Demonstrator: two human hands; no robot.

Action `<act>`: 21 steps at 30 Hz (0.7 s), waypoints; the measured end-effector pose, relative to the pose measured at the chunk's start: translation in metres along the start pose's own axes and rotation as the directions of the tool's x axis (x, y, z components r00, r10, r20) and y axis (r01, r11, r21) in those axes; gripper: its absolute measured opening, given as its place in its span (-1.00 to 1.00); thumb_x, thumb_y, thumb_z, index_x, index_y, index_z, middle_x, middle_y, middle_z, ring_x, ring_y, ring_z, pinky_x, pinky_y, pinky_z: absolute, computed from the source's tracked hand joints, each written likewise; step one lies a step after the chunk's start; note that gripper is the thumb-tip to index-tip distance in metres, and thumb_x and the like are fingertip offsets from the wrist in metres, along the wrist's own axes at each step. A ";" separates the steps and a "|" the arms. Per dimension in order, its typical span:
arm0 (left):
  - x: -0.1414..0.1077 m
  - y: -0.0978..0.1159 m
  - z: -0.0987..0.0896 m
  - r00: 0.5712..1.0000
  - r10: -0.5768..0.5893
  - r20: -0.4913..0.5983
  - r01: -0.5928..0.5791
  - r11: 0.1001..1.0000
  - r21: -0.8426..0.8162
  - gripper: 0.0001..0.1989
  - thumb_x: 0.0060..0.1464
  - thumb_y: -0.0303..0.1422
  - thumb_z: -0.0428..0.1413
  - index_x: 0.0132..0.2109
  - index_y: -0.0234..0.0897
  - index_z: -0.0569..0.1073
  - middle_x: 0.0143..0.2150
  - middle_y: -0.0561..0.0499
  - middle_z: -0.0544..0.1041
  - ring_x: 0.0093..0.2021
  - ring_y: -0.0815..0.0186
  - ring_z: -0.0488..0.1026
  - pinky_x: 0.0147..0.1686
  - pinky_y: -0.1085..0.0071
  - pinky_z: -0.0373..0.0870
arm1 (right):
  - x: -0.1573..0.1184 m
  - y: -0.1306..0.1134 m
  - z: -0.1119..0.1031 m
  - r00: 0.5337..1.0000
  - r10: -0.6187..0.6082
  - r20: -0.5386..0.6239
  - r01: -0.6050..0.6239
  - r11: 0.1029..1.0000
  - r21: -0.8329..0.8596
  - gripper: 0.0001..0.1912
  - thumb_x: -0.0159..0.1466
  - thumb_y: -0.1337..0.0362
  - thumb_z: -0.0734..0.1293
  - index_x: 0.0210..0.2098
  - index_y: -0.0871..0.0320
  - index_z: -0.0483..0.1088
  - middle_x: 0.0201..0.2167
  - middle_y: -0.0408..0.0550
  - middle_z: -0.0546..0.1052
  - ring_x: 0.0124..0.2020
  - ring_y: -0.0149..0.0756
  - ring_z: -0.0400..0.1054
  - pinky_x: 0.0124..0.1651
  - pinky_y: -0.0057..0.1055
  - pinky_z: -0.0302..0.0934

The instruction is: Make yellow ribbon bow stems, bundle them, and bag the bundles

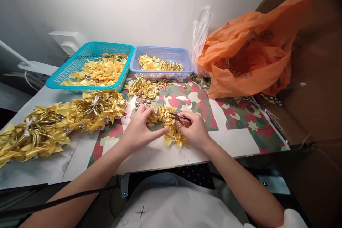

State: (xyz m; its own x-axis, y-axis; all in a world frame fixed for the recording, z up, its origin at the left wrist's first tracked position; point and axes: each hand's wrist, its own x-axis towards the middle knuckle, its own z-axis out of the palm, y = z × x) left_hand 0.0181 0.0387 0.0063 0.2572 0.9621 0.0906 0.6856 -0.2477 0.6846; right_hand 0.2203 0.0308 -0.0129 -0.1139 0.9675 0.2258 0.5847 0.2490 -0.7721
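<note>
A cluster of yellow ribbon bows (175, 139) with gold wire ties lies on the table between my hands. My right hand (194, 128) is closed around small dark-bladed scissors (177, 117), whose tips point left over the gold ties. At the left side of the cluster is my left hand (141, 126), its thumb stretched toward the bows and its index finger bent down at the gold loops. What its fingertips pinch, if anything, is hidden. Several silver bells (144, 102) sit just behind my left hand.
Behind stand a teal basket (125, 78) and a blue basket (160, 74), both holding yellow bows. Tied bow bundles (93, 108) lie at left. An orange bag (240, 82) stands at the back right. Loose bows (143, 87) lie before the baskets.
</note>
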 end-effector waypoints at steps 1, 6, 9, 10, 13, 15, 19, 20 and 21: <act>0.000 0.001 0.003 1.000 -0.002 -0.012 0.002 1.000 -0.001 -0.68 -0.07 -0.09 0.22 -0.33 -0.22 0.35 -0.25 0.01 0.27 -0.24 0.20 0.30 -0.24 0.30 0.31 | -0.001 0.002 0.000 1.000 -0.009 -0.015 0.009 1.000 0.003 -0.92 0.12 0.33 0.36 -0.37 0.09 0.51 -0.51 -0.23 0.57 -0.47 -0.35 0.38 -0.24 -0.37 0.13; 0.003 0.006 0.010 0.998 -0.035 -0.044 0.033 0.999 -0.036 -0.78 -0.04 -0.17 0.19 -0.39 -0.22 0.43 -0.31 0.02 0.28 -0.24 0.18 0.32 -0.21 0.26 0.30 | -0.004 0.008 -0.002 0.997 -0.048 -0.058 0.046 0.998 -0.037 -0.95 0.12 0.29 0.39 -0.39 0.08 0.51 -0.52 -0.23 0.57 -0.49 -0.36 0.38 -0.21 -0.35 0.09; 0.004 0.009 0.010 0.998 -0.034 -0.057 0.032 0.999 -0.033 -0.80 -0.05 -0.18 0.19 -0.41 -0.22 0.46 -0.33 0.02 0.28 -0.24 0.16 0.32 -0.19 0.23 0.29 | -0.004 0.008 -0.001 0.999 -0.038 -0.032 0.037 0.999 -0.018 -0.87 0.10 0.31 0.40 -0.32 0.06 0.52 -0.44 -0.21 0.61 -0.43 -0.33 0.43 -0.17 -0.33 0.08; 0.004 0.009 0.011 0.998 -0.031 -0.060 0.030 0.999 -0.027 -0.80 -0.04 -0.18 0.18 -0.41 -0.22 0.46 -0.34 0.02 0.28 -0.24 0.16 0.32 -0.19 0.23 0.29 | -0.003 0.007 0.000 0.999 -0.034 -0.025 0.034 0.999 -0.014 -0.83 0.10 0.33 0.39 -0.28 0.05 0.52 -0.42 -0.21 0.62 -0.42 -0.32 0.44 -0.15 -0.32 0.07; 0.003 0.011 0.012 0.997 -0.028 -0.072 0.026 0.999 -0.025 -0.83 -0.03 -0.21 0.17 -0.43 -0.21 0.47 -0.35 0.02 0.28 -0.24 0.16 0.31 -0.19 0.23 0.29 | -0.002 0.007 0.003 0.999 -0.044 -0.009 0.044 0.998 -0.049 -0.79 0.08 0.40 0.34 -0.30 0.05 0.52 -0.44 -0.24 0.61 -0.43 -0.35 0.43 -0.15 -0.32 0.06; 0.003 0.011 0.013 0.996 -0.020 -0.084 0.018 0.999 -0.028 -0.85 -0.03 -0.25 0.16 -0.44 -0.21 0.47 -0.36 0.02 0.28 -0.25 0.17 0.31 -0.20 0.24 0.29 | -0.002 0.008 0.005 0.998 -0.052 -0.026 0.050 0.996 -0.069 -0.82 0.06 0.42 0.30 -0.39 0.08 0.50 -0.49 -0.25 0.58 -0.46 -0.37 0.40 -0.18 -0.33 0.04; 0.004 0.012 0.014 0.995 -0.009 -0.096 0.005 0.999 -0.049 -0.88 0.00 -0.29 0.15 -0.45 -0.19 0.48 -0.39 0.01 0.29 -0.28 0.18 0.30 -0.27 0.26 0.30 | -0.005 0.011 0.005 0.992 -0.053 -0.112 0.048 0.998 -0.044 -0.79 0.02 0.42 0.23 -0.43 0.09 0.47 -0.48 -0.22 0.59 -0.47 -0.35 0.37 -0.20 -0.33 0.03; 0.005 0.011 0.014 0.996 -0.011 -0.093 0.006 0.998 -0.063 -0.88 0.01 -0.29 0.14 -0.44 -0.19 0.48 -0.39 0.01 0.30 -0.28 0.18 0.30 -0.28 0.27 0.30 | -0.006 0.012 0.004 0.991 -0.056 -0.124 0.052 0.998 -0.036 -0.76 0.00 0.43 0.21 -0.42 0.09 0.47 -0.47 -0.22 0.59 -0.47 -0.34 0.37 -0.21 -0.33 0.04; 0.006 0.011 0.014 0.996 -0.015 -0.090 0.009 0.997 -0.078 -0.88 0.02 -0.29 0.13 -0.43 -0.19 0.49 -0.38 0.01 0.30 -0.28 0.18 0.31 -0.28 0.28 0.30 | -0.006 0.013 0.004 0.989 -0.060 -0.134 0.057 0.998 -0.026 -0.74 -0.01 0.44 0.20 -0.41 0.09 0.47 -0.47 -0.22 0.59 -0.46 -0.34 0.37 -0.21 -0.33 0.04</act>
State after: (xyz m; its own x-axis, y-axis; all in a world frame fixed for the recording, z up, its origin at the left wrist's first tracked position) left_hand 0.0371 0.0397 0.0041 0.1844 0.9722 0.1445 0.6328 -0.2299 0.7393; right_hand 0.2255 0.0283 -0.0261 -0.0398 0.9360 0.3497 0.5982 0.3027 -0.7420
